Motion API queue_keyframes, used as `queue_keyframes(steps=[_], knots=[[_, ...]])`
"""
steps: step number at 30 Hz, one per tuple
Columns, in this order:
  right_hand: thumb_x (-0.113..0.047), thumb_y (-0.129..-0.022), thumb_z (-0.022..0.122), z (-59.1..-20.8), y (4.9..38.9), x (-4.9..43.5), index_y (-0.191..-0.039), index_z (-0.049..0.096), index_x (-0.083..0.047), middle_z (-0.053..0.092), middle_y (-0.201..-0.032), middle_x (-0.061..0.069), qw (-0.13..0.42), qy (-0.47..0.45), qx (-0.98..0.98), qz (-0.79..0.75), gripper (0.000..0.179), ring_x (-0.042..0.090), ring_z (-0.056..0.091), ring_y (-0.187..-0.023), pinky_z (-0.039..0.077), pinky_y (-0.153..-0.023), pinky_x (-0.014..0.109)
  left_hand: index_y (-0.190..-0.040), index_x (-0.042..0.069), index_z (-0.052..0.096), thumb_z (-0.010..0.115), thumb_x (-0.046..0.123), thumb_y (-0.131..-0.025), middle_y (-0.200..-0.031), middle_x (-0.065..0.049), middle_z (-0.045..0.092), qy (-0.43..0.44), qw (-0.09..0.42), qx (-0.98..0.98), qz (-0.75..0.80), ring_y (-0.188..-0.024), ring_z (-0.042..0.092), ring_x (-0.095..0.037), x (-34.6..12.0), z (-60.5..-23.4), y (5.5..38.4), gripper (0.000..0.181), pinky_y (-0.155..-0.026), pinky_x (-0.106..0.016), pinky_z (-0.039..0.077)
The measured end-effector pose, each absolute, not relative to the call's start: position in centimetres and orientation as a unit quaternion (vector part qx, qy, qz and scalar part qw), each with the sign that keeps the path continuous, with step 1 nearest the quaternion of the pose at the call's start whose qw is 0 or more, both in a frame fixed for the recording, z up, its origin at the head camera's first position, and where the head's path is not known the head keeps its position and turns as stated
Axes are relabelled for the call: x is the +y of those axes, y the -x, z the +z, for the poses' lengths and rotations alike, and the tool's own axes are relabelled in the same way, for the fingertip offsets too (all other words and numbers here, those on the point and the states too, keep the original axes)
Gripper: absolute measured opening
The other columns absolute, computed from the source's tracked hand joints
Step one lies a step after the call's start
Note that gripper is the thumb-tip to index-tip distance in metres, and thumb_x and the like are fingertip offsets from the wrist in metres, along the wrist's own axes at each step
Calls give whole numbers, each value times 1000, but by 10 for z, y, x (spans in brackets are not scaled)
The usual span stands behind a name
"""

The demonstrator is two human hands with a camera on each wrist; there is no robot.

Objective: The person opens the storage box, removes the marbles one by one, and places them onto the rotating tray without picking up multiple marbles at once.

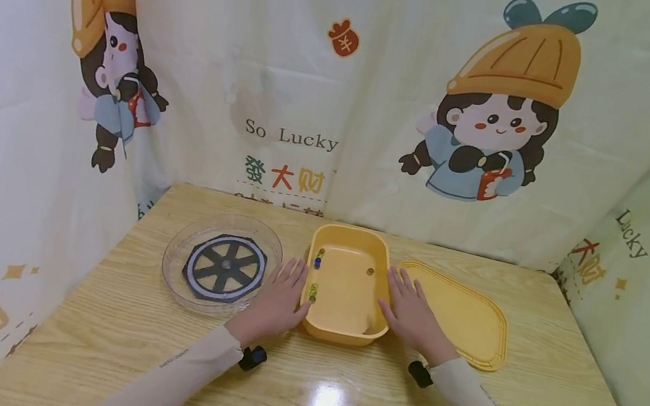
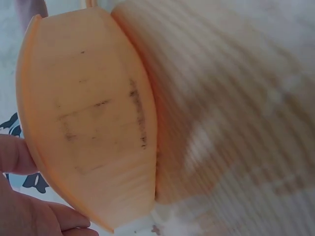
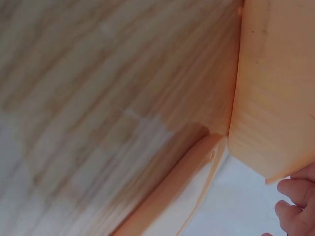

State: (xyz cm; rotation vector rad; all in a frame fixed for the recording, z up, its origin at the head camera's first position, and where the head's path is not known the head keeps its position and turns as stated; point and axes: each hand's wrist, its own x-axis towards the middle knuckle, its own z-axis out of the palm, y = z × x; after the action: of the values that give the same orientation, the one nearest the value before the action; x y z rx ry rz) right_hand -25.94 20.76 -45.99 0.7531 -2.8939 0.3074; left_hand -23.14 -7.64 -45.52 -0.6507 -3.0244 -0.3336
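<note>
Between my two hands stands a yellow plastic bin (image 1: pixel 342 293) with rounded corners. Small glass marbles lie inside it: a blue one (image 1: pixel 317 263) and yellowish ones (image 1: pixel 313 290) along the left wall, and an amber one (image 1: pixel 370 271) towards the right. My left hand (image 1: pixel 277 300) rests against the bin's left side with fingers straight. In the left wrist view its thumb (image 2: pixel 17 155) and fingertips are at the rim. My right hand (image 1: pixel 415 315) lies along the right side, fingers extended; the right wrist view catches its fingertips (image 3: pixel 295 201) by the rim.
Left of the bin sits a clear round dish (image 1: pixel 170 284) with a dark six-spoked wheel pattern (image 1: pixel 226 265). A yellow lid (image 1: pixel 468 319) lies flat on the right, partly behind my right hand. The wooden table (image 1: pixel 276 405) meets a printed curtain (image 1: pixel 366 188) at the back.
</note>
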Motion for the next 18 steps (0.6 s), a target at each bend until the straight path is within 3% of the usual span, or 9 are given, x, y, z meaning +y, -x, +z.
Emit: queue_keyframes(steps=[7, 13, 18], knots=[[-26, -99, 44, -461, 254, 202, -146, 22, 8, 23, -154, 21, 61, -246, -963, 92, 62, 38, 19, -143, 15, -115, 57, -147, -4, 21, 43, 38, -96, -156, -19, 20, 215, 25, -971, -97, -146, 15, -34, -81, -457, 226, 69, -118, -49, 15], [-27, -99, 43, -462, 253, 201, -146, 23, 6, 22, -154, 19, 67, -244, -963, 91, 61, 37, 20, -144, 16, -115, 56, -147, -3, 25, 47, 42, -95, -155, -20, 20, 206, -22, -976, -69, -145, 16, -35, -78, -435, 232, 72, -117, -50, 18], [-26, -99, 43, -464, 251, 201, -146, 23, 7, 24, -153, 22, 63, -243, -963, 96, 61, 38, 20, -143, 16, -115, 57, -145, 2, 33, 56, 42, -92, -150, -17, 35, 218, -53, -967, -117, -140, 32, -32, -60, -394, 258, 71, -115, -45, 28]])
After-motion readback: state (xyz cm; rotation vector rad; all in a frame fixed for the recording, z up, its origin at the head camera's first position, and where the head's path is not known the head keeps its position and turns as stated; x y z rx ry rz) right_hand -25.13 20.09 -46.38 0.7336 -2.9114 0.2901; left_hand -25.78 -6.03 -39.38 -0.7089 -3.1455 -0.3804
